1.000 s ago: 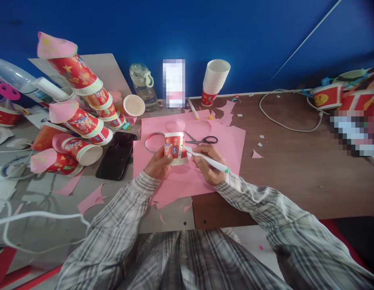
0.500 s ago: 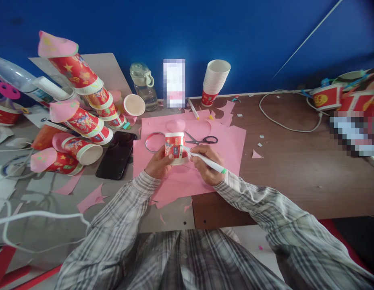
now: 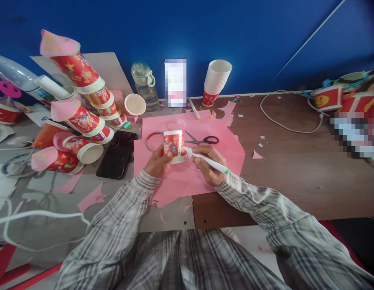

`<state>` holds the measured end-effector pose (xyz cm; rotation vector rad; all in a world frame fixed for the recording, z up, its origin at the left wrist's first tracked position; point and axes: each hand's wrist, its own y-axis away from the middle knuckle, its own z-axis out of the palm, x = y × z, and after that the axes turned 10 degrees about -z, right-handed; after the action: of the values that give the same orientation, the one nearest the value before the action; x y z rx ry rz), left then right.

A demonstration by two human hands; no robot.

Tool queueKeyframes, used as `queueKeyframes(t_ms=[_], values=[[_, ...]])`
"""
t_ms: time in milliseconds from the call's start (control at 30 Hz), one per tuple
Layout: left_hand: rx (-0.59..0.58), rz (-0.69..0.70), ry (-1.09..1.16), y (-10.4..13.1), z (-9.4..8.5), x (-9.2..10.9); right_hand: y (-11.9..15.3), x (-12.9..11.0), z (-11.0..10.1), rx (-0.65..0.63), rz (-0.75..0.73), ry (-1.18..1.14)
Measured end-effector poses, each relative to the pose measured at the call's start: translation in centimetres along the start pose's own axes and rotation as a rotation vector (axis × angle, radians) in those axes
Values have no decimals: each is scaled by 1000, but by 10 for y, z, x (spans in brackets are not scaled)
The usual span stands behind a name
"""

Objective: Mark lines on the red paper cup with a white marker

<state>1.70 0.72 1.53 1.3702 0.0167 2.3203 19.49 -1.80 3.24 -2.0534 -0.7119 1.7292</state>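
My left hand (image 3: 157, 161) is wrapped round a red and white paper cup (image 3: 172, 144) above the pink paper (image 3: 175, 181). In my right hand (image 3: 210, 164) is a white marker (image 3: 215, 164) with a green end; its other end points at the cup's right side. Whether the tip touches the cup cannot be made out. Just behind the cup lie scissors (image 3: 210, 139) with dark handles and a roll of tape (image 3: 151, 141). A pink paper piece (image 3: 176, 124) rests farther back.
Decorated cup towers (image 3: 81, 74) and a black phone (image 3: 117, 157) are on the left. At the back stand a water bottle (image 3: 146, 90), a lit, blurred screen (image 3: 175, 80) and stacked cups (image 3: 216, 78). A white cable (image 3: 283, 128) curls at the right.
The cup has shifted slightly left and tilted a little in my left hand. My right hand still holds the marker, now a little farther right in view.
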Motion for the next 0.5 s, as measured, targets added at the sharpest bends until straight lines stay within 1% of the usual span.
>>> queueKeyframes(t_ms=[200,367,500], values=[[27,-2,-56,0,3,-2,-1,-3,-1,-44,-37,-22],[42,11,-133,-1,1,-5,-3,-3,1,-42,-79,59],[47,23,-139,-2,0,-6,-2,-3,2,-42,-70,87]])
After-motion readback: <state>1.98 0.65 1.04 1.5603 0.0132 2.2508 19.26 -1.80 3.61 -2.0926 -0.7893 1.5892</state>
